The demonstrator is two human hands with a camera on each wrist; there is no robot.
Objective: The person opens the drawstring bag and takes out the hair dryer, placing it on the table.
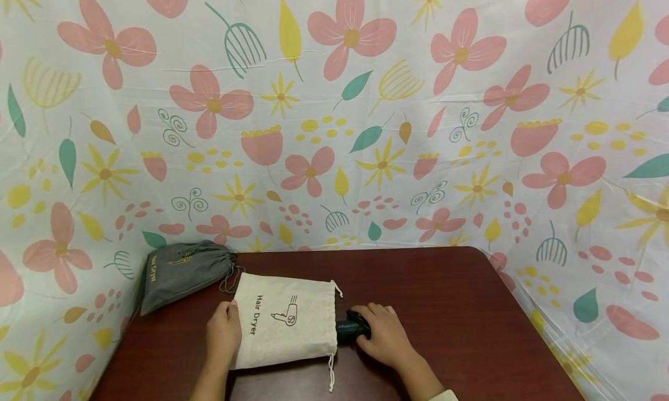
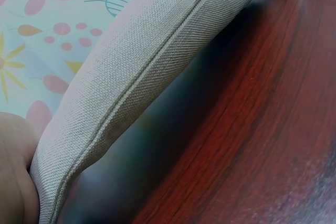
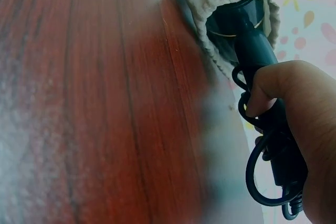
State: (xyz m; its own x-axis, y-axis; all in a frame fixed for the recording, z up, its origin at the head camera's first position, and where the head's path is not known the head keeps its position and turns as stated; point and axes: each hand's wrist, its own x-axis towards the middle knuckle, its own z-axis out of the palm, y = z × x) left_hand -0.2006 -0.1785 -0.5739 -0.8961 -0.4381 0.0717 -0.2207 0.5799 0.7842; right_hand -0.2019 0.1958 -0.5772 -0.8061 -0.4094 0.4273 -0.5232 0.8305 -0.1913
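Note:
A cream drawstring bag [image 1: 284,325] printed "Hair Dryer" lies sideways above the table, its mouth facing right. My left hand [image 1: 225,329] pinches the bag's closed end between thumb and fingers. In the right wrist view, a dark hair dryer [image 3: 255,48] is partly inside the bag's mouth, the rest sticking out. My right hand [image 1: 384,334] grips its handle, thumb across it, along with the looped black cord [image 3: 252,174]. The part of the dryer deeper in the bag is hidden. White drawstrings [image 1: 331,373] hang loose at both sides of the opening.
A grey drawstring bag [image 1: 183,273], also lettered "Hair Dryer", lies at the table's back left edge. The dark red wooden table [image 1: 444,296] extends under both hands. A floral curtain [image 1: 324,116] surrounds the back and sides.

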